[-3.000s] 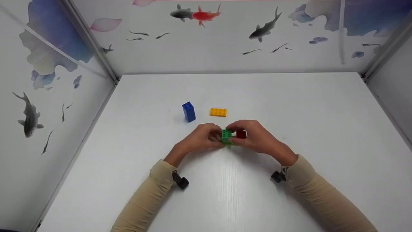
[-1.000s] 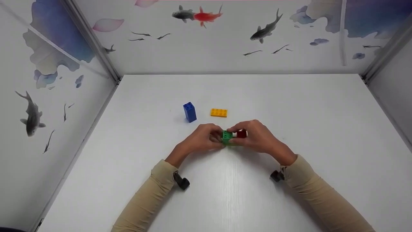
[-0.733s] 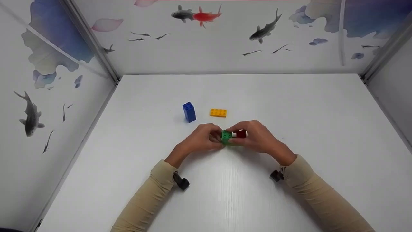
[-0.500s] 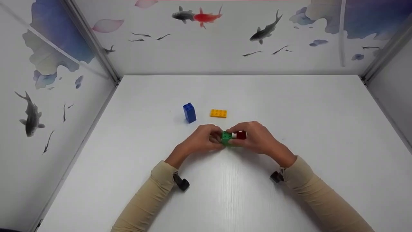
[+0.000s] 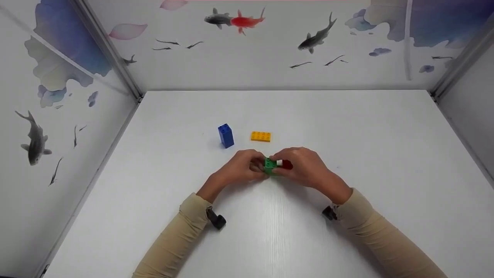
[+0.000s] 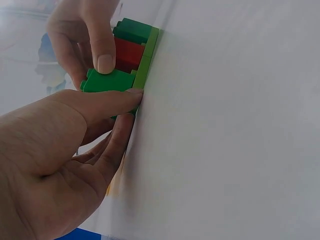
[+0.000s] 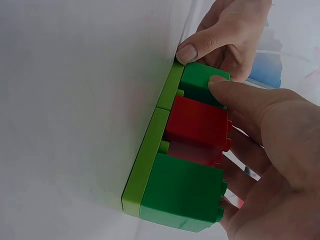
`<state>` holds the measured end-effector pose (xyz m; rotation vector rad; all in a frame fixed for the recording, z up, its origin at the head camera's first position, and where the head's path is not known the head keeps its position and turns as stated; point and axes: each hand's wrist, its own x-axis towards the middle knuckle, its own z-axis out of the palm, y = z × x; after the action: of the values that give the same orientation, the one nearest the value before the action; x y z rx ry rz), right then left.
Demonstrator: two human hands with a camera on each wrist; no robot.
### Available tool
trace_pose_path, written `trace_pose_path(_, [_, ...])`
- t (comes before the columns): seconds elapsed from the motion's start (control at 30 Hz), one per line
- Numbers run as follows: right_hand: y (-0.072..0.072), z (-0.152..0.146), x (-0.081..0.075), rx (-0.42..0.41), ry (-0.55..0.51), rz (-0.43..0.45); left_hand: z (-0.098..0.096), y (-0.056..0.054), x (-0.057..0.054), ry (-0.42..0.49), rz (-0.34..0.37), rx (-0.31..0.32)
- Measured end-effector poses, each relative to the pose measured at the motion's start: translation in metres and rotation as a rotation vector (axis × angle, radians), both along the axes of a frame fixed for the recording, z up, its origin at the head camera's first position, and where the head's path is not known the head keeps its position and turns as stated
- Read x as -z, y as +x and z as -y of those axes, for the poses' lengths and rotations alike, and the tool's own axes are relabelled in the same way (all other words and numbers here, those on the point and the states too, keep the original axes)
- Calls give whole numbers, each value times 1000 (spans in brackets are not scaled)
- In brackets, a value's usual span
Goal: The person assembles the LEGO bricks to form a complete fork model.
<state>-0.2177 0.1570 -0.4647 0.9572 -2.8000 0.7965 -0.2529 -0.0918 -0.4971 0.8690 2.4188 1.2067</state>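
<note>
Two light green building plates (image 7: 147,165) stand end to end on the table, bearing a green brick at each end and a red brick (image 7: 197,122) between them. My left hand (image 5: 241,168) pinches the left plate's end, its thumb along the plate's side below the left green brick (image 6: 110,81). My right hand (image 5: 305,166) pinches that same green brick between thumb and fingers, reaching over the red brick. In the right wrist view the other green brick (image 7: 180,187) sits nearest the camera. In the head view it is hidden behind my right hand.
A tall blue brick (image 5: 226,136) stands upright beyond my left hand. To its right a flat yellow plate (image 5: 261,136) lies studs up. The white table (image 5: 347,123) meets printed wall panels at the back and left.
My right hand has shifted slightly left and covers more of the red brick in the head view. My left hand keeps its place, and the blue brick and yellow plate stay put.
</note>
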Motion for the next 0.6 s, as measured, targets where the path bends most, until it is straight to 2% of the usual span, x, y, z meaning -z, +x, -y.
trace_pose_path(0.27, [2, 3, 2, -21, 39, -127, 1, 1, -1, -11, -16, 1])
trace_pose_path(0.5, [-3, -2, 4, -26, 7, -68, 1, 0, 1, -1, -17, 10])
trace_pose_path(0.6, [-4, -3, 3, -38, 15, -69, 0, 0, 0, -12, -19, 3])
